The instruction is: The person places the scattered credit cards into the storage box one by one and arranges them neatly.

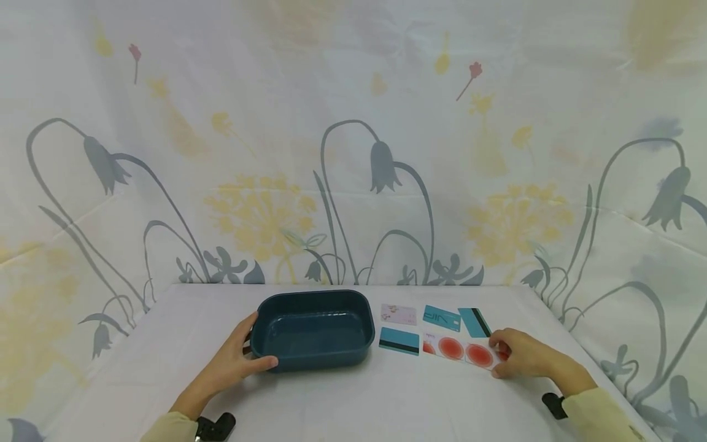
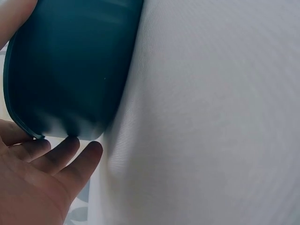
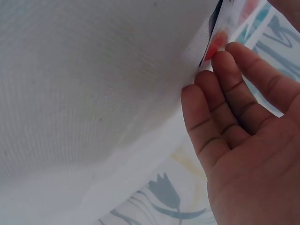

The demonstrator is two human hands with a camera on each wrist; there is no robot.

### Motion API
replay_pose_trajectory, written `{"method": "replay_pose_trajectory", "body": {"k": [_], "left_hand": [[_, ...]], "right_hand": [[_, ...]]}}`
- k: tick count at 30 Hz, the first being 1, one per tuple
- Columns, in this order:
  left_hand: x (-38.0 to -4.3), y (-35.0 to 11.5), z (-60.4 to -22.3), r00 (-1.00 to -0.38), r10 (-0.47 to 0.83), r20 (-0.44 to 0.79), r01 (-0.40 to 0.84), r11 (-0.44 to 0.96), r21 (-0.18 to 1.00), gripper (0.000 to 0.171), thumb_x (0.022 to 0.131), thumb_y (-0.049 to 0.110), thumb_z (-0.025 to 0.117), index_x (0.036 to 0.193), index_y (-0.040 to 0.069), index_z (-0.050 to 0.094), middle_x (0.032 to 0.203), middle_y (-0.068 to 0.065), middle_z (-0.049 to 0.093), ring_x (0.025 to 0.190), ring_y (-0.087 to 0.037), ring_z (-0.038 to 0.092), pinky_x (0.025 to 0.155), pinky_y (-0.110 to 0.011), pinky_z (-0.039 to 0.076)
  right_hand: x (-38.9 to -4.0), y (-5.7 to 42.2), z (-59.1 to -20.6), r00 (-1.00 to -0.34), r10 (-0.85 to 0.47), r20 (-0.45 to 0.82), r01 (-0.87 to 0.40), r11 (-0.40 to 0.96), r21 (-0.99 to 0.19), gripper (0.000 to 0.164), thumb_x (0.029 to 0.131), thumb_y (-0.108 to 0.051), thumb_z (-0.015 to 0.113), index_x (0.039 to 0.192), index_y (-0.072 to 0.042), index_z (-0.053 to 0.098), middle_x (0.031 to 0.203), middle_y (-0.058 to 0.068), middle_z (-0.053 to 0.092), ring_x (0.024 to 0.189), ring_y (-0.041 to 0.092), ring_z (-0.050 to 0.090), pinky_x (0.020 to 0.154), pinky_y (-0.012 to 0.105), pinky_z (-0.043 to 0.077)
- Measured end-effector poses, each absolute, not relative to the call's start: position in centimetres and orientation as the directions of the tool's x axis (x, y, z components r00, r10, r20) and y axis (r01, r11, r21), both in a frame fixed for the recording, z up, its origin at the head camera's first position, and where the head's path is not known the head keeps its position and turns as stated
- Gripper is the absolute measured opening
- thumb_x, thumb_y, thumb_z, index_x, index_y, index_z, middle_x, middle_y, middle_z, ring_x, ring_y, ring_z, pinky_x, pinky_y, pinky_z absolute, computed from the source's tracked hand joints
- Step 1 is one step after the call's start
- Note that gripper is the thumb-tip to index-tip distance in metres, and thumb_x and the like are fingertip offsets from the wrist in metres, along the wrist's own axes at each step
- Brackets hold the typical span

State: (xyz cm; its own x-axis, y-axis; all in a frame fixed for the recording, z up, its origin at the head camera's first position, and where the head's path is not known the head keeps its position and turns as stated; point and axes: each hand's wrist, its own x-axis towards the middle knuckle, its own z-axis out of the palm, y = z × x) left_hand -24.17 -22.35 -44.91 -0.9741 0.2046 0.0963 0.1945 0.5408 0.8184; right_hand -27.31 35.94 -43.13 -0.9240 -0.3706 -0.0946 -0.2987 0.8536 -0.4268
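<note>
A dark teal rectangular baking dish (image 1: 312,362) stands on the white cloth. My left hand (image 1: 234,359) holds its left end, thumb along the front wall and fingers at the end handle; in the left wrist view the fingertips (image 2: 93,149) touch the end wall. To the right, my right hand (image 1: 521,354) has thumb and fingers at the right end of a white card with red circles (image 1: 479,355), which lies flat. Left of it is a similar red-circle card (image 1: 450,348). In the right wrist view, the fingertips (image 3: 220,61) meet the card's edge.
Nearby lie a pale pink card (image 1: 399,314), a teal VIP card (image 1: 442,318) and two teal cards with black stripes, one tilted (image 1: 472,322) and one nearer the dish (image 1: 399,341). A flower-print curtain (image 1: 353,215) hangs behind the white table (image 1: 386,405).
</note>
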Motion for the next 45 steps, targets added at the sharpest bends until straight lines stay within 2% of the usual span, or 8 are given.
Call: {"method": "replay_pose_trajectory", "body": {"k": [10, 20, 27, 34, 39, 45], "left_hand": [[-24.2, -22.3, -45.1, -0.975, 0.199, 0.098, 0.192, 0.534, 0.823, 0.108, 0.078, 0.034, 0.079, 0.153, 0.003, 0.008, 0.155, -0.024, 0.009, 0.134, -0.05, 0.028, 0.102, -0.052, 0.04], [-24.2, -22.4, -45.0, -0.975, 0.2, 0.1, 0.194, 0.533, 0.823, 0.109, 0.078, 0.035, 0.079, 0.153, 0.004, 0.008, 0.155, -0.024, 0.009, 0.135, -0.049, 0.027, 0.101, -0.05, 0.042], [-24.1, -22.4, -44.9, -0.976, 0.2, 0.088, 0.182, 0.524, 0.832, 0.109, 0.078, 0.035, 0.079, 0.153, 0.003, 0.007, 0.155, -0.025, 0.009, 0.135, -0.048, 0.026, 0.101, -0.049, 0.042], [-24.2, -22.5, -44.6, -0.974, 0.2, 0.106, 0.198, 0.523, 0.829, 0.11, 0.077, 0.036, 0.08, 0.153, 0.003, 0.008, 0.155, -0.024, 0.009, 0.135, -0.048, 0.026, 0.1, -0.048, 0.043], [-24.3, -22.5, -44.8, -0.975, 0.199, 0.103, 0.195, 0.527, 0.827, 0.11, 0.077, 0.036, 0.08, 0.153, 0.003, 0.008, 0.155, -0.024, 0.009, 0.135, -0.049, 0.026, 0.101, -0.049, 0.042], [-24.2, -22.4, -44.9, -0.975, 0.201, 0.097, 0.19, 0.519, 0.834, 0.11, 0.076, 0.035, 0.08, 0.153, 0.003, 0.008, 0.155, -0.025, 0.009, 0.135, -0.05, 0.025, 0.101, -0.049, 0.042]], "right_hand": [[-27.2, 35.9, -43.1, -0.938, -0.33, -0.107, -0.245, 0.848, -0.47, 0.046, 0.068, -0.024, 0.085, 0.1, -0.003, 0.058, 0.085, 0.004, 0.049, 0.081, 0.02, 0.046, 0.067, 0.03, 0.043], [-26.9, 35.9, -43.3, -0.916, -0.392, -0.087, -0.303, 0.817, -0.491, 0.045, 0.072, -0.027, 0.082, 0.104, -0.006, 0.059, 0.086, 0.003, 0.05, 0.081, 0.02, 0.046, 0.064, 0.026, 0.043], [-26.8, 35.8, -43.2, -0.922, -0.375, -0.098, -0.282, 0.822, -0.494, 0.048, 0.073, -0.029, 0.082, 0.111, -0.007, 0.062, 0.089, 0.004, 0.05, 0.084, 0.021, 0.045, 0.065, 0.028, 0.044], [-27.1, 35.7, -42.9, -0.915, -0.404, -0.013, -0.357, 0.822, -0.444, 0.047, 0.074, -0.03, 0.081, 0.112, -0.009, 0.064, 0.089, 0.001, 0.05, 0.081, 0.018, 0.046, 0.065, 0.026, 0.043], [-27.5, 35.2, -42.6, -0.916, -0.402, 0.004, -0.364, 0.825, -0.433, 0.045, 0.074, -0.03, 0.08, 0.111, -0.01, 0.064, 0.092, 0.0, 0.052, 0.083, 0.018, 0.048, 0.068, 0.027, 0.046], [-27.9, 34.4, -42.7, -0.91, -0.412, 0.052, -0.394, 0.816, -0.422, 0.042, 0.075, -0.032, 0.079, 0.109, -0.013, 0.064, 0.087, -0.002, 0.05, 0.081, 0.016, 0.047, 0.065, 0.025, 0.044]]}}
